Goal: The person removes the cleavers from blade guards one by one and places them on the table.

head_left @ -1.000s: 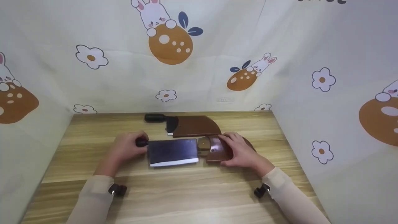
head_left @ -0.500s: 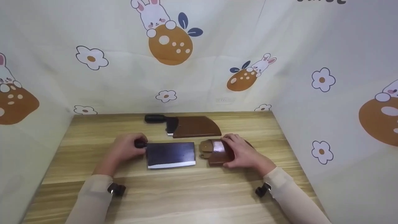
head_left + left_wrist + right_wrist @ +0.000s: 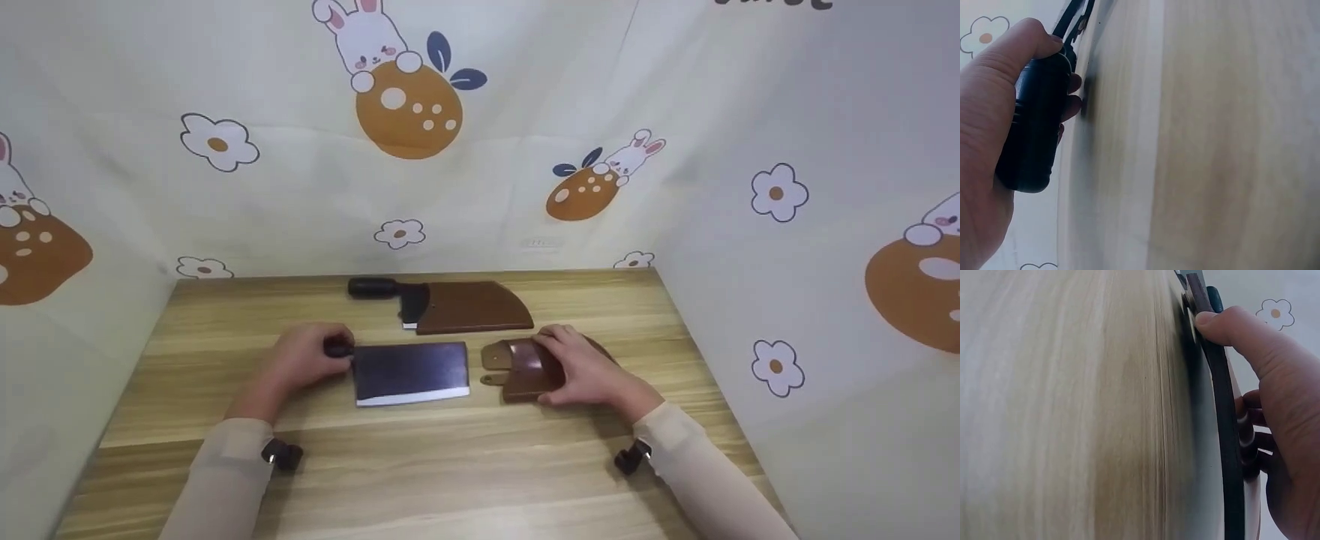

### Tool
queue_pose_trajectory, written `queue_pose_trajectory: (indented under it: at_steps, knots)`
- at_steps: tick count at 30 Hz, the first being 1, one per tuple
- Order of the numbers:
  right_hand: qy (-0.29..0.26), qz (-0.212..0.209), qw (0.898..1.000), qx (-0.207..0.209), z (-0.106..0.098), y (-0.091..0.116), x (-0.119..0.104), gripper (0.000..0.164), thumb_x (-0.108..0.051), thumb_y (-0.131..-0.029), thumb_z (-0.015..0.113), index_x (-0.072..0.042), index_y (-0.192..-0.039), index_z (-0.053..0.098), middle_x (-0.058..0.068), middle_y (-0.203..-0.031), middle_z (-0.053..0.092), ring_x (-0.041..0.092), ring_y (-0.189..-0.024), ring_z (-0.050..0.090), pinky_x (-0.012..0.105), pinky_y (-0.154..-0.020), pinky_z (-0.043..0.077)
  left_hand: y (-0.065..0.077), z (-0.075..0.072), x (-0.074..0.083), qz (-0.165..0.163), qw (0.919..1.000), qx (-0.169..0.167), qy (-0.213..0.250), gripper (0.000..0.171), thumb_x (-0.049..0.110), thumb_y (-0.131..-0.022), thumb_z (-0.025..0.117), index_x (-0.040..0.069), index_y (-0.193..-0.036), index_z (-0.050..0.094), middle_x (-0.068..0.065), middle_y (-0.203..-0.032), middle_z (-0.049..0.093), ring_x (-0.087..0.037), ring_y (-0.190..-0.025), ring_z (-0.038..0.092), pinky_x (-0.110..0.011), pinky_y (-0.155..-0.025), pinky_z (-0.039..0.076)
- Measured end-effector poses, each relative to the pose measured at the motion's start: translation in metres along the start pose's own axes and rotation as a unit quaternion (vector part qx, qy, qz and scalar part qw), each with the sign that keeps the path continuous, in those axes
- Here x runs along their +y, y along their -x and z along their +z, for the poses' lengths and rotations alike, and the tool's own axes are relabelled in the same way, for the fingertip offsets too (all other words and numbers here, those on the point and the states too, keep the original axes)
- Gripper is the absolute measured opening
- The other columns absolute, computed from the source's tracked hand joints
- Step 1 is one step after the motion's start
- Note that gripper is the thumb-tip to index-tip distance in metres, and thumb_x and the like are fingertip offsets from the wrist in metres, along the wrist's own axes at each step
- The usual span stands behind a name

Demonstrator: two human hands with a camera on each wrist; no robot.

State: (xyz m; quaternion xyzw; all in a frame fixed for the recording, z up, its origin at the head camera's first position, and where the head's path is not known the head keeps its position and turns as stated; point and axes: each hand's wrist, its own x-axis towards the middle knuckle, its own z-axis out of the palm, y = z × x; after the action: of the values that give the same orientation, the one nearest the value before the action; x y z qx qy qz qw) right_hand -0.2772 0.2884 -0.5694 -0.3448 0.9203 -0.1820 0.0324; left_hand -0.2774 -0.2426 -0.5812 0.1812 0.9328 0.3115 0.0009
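Note:
In the head view my left hand (image 3: 304,356) grips a cleaver by its short black handle (image 3: 1036,129), the thumb lying along it in the left wrist view. The cleaver's broad dark blade (image 3: 411,373) points right, its bright cutting edge toward me. My right hand (image 3: 589,369) holds a brown leather knife sheath (image 3: 523,367), thumb on the near edge and fingers on the far side. Two strap tabs stick out from the sheath's left end, facing the blade across a narrow gap. The right hand covers much of the sheath.
Behind them lies a second cleaver with a black handle (image 3: 373,287), its blade mostly inside another brown leather sheath (image 3: 476,306). The wooden table (image 3: 420,472) is bounded by cloth-covered walls (image 3: 300,187) at the back and both sides.
The cleaver has shifted slightly left and toward me, and the sheath slightly toward me. A gap has opened between blade tip and sheath, which were together one second ago.

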Motion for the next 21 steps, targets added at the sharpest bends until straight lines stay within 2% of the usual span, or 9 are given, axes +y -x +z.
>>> queue_pose_trajectory:
  at_steps: [5,10,17,21]
  knots:
    - [-0.007,0.003,1.000,-0.009,0.004,0.000,0.002,0.116,-0.050,-0.070,0.097,0.000,-0.162,0.049,0.015,-0.159,0.048,0.031,-0.143,0.046,0.052,-0.121,0.045,0.000,0.003,-0.003,0.020,0.9997,0.005,0.010,0.023,0.012,-0.085,0.090,0.014,-0.106,0.081,-0.004,-0.112,0.077,-0.031,-0.111,0.071,-0.058,-0.103,0.056]
    - [-0.019,0.007,1.000,-0.023,0.009,0.001,0.004,0.117,-0.047,-0.071,0.098,-0.001,-0.165,0.045,0.015,-0.162,0.044,0.031,-0.147,0.043,0.051,-0.123,0.042,0.001,0.005,-0.002,0.013,0.9995,0.002,0.028,0.024,0.009,-0.086,0.090,0.011,-0.108,0.081,-0.006,-0.114,0.077,-0.033,-0.114,0.071,-0.059,-0.106,0.054]
    - [-0.034,0.012,0.999,-0.041,0.010,0.001,0.006,0.115,-0.046,-0.074,0.099,-0.003,-0.166,0.045,0.014,-0.163,0.043,0.031,-0.150,0.041,0.051,-0.125,0.040,0.002,0.006,0.000,0.002,0.9999,0.004,0.012,0.025,0.013,-0.086,0.091,0.013,-0.109,0.081,-0.004,-0.112,0.077,-0.031,-0.112,0.071,-0.058,-0.104,0.055]
    - [-0.047,0.012,0.998,-0.042,0.006,0.000,0.004,0.116,-0.046,-0.073,0.101,-0.003,-0.165,0.046,0.014,-0.163,0.044,0.032,-0.150,0.041,0.051,-0.124,0.040,0.003,0.004,0.001,0.009,0.9999,0.009,-0.002,0.025,0.013,-0.086,0.090,0.012,-0.109,0.080,-0.004,-0.110,0.077,-0.031,-0.108,0.072,-0.059,-0.100,0.057]
